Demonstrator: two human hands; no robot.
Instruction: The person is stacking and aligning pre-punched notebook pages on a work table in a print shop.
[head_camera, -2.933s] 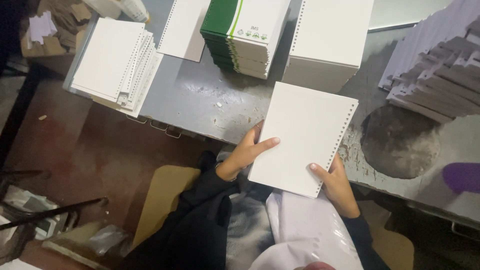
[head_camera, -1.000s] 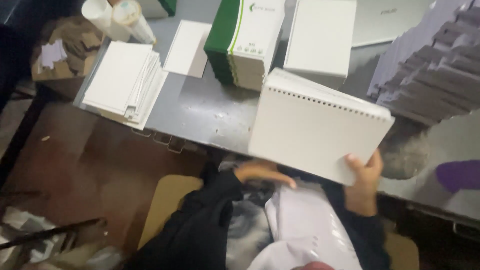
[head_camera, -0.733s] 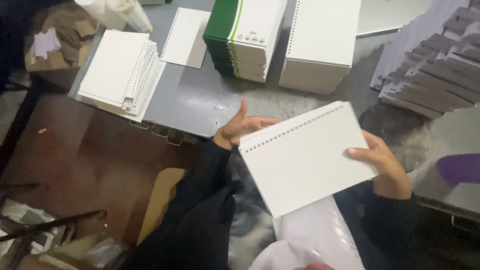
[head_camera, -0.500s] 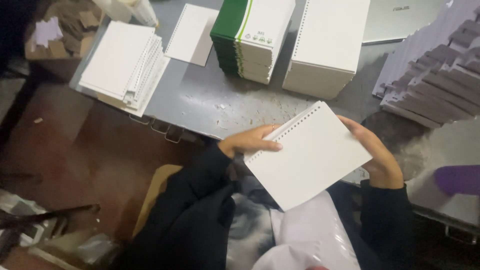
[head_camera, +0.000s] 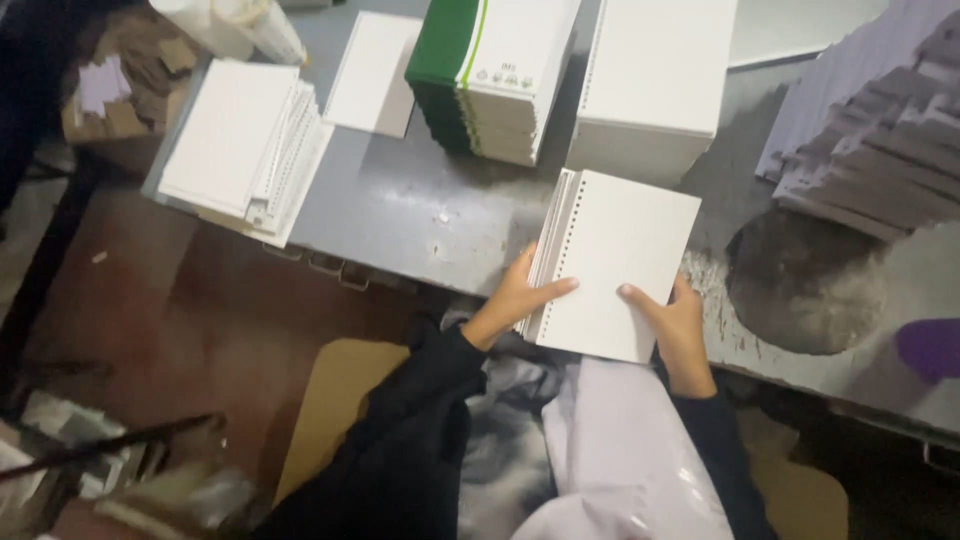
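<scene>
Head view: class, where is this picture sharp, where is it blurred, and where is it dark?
Head view: the punched paper stack between the left hand and right hand is fairly sharp; the bottom-left floor clutter is smeared; the floor lies dim beside the brighter grey table.

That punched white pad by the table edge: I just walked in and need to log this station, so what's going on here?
A seated person in dark sleeves holds a stack of white hole-punched sheets flat on the grey metal table, left hand on its punched edge, right hand at its near corner. Behind it sit a green-and-white stack and a taller white stack. A fanned pile of punched sheets lies at the left, and stepped lilac sheets at the right.
</scene>
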